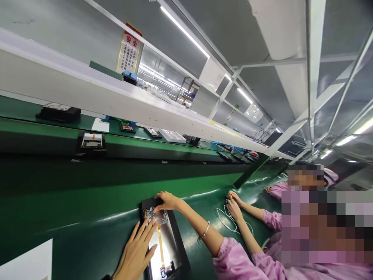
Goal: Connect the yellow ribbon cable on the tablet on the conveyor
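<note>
A black flat panel unit (177,249) lies on the green bench mat (87,221) in front of me, its back open. A small circuit board (159,217) sits at its far end and an orange flex strip (160,245) runs down its bright middle. My left hand (136,251) lies flat with fingers spread on the unit's left edge, fingertips by the board. My right hand (167,201), with a bracelet on the wrist and a pink sleeve, curls over the unit's far end and grips it.
A co-worker in a pink coat sits to the right, with both hands (234,204) on a white cable (224,221). A white sheet (29,262) lies at bottom left. Behind, a green conveyor carries another unit (92,140) and a black tray (58,112), under a white shelf (87,93).
</note>
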The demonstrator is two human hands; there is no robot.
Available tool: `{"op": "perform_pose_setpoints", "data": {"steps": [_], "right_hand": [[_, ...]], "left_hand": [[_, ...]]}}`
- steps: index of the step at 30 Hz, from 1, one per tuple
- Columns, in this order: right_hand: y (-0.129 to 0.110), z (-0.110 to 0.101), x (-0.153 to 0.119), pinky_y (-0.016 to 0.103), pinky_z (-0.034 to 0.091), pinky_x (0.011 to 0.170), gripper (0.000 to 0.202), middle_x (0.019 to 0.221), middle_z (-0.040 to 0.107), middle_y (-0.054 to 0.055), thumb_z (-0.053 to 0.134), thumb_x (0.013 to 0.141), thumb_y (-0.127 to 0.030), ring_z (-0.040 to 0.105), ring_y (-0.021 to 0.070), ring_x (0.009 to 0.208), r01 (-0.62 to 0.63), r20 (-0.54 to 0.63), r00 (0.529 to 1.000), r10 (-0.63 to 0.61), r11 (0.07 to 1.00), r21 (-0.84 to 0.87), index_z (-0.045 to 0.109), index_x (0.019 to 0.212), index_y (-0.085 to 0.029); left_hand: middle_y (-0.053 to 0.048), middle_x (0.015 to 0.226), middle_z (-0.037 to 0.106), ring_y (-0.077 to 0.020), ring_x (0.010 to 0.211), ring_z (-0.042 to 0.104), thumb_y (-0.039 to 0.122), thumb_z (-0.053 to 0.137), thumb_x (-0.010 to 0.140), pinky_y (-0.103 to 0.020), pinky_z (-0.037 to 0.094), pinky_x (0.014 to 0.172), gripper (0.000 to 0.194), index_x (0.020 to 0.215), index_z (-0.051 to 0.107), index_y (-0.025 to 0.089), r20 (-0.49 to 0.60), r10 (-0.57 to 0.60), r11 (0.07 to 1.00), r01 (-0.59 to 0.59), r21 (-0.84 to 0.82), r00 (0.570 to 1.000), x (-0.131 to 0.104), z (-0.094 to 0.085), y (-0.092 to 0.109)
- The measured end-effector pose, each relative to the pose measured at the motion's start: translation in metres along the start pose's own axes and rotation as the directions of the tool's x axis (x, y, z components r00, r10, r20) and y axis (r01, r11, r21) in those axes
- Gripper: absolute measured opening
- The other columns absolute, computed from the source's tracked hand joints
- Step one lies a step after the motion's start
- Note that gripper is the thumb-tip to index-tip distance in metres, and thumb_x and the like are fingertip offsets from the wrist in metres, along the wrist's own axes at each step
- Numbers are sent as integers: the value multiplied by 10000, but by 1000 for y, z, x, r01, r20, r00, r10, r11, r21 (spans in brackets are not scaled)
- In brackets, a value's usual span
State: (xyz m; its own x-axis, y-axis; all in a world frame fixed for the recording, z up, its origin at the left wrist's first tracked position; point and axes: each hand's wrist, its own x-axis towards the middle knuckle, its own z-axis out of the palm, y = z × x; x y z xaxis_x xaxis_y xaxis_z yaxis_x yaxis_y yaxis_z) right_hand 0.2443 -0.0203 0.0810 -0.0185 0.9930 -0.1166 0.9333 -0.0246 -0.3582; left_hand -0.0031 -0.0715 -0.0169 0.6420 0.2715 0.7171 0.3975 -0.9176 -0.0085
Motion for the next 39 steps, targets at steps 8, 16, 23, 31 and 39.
{"op": "perform_pose_setpoints", "data": {"steps": [8, 16, 23, 31, 39], "right_hand": [[-36, 32, -71, 442, 483, 977, 175, 1160, 682, 115, 638, 997, -199, 607, 277, 1105, -83, -341, 939, 48, 993, -87, 669, 1168, -180], [-52, 101, -139, 323, 564, 825, 268, 1012, 666, 100, 523, 1020, -119, 642, 228, 940, 231, -520, 827, -215, 972, -36, 682, 1223, -195], [-53, 104, -138, 330, 601, 790, 289, 965, 677, 117, 548, 987, -84, 654, 235, 885, 178, -580, 788, -204, 979, -103, 700, 1223, -152], [-53, 52, -103, 277, 534, 975, 223, 1115, 734, 90, 536, 985, -96, 690, 183, 1072, -13, -389, 919, 60, 992, 122, 731, 1065, -171], [-32, -12, -3, 369, 550, 923, 427, 991, 759, 160, 824, 820, -508, 725, 326, 988, -136, 88, 986, 144, 986, -95, 758, 906, -96]], "left_hand": [[-35, 1512, 610, -223, 1363, 598, 442, 512, 1039, -391, 496, 1146, 803, 1681, 55, 292, 98, -111, 956, 133, -261, 989, -5, 13, -10], [-95, 1553, 563, -274, 1406, 562, 359, 550, 1014, -452, 532, 1128, 901, 1676, -52, 253, 178, -146, 936, 194, -295, 973, -6, 11, -6], [-73, 1544, 575, -237, 1402, 567, 351, 536, 1025, -449, 521, 1146, 871, 1675, -35, 245, 181, -123, 941, 173, -292, 976, -5, 8, -5], [-142, 1675, 365, -318, 1514, 419, 547, 636, 954, -528, 443, 1208, 992, 1681, 35, 239, 241, -67, 928, 149, -340, 968, -3, -7, -6], [-138, 1552, 550, -311, 1569, 312, 447, 724, 929, -484, 194, 1323, 851, 1641, 313, 225, -129, 266, 964, -266, 19, 955, -15, 21, 27]]}}
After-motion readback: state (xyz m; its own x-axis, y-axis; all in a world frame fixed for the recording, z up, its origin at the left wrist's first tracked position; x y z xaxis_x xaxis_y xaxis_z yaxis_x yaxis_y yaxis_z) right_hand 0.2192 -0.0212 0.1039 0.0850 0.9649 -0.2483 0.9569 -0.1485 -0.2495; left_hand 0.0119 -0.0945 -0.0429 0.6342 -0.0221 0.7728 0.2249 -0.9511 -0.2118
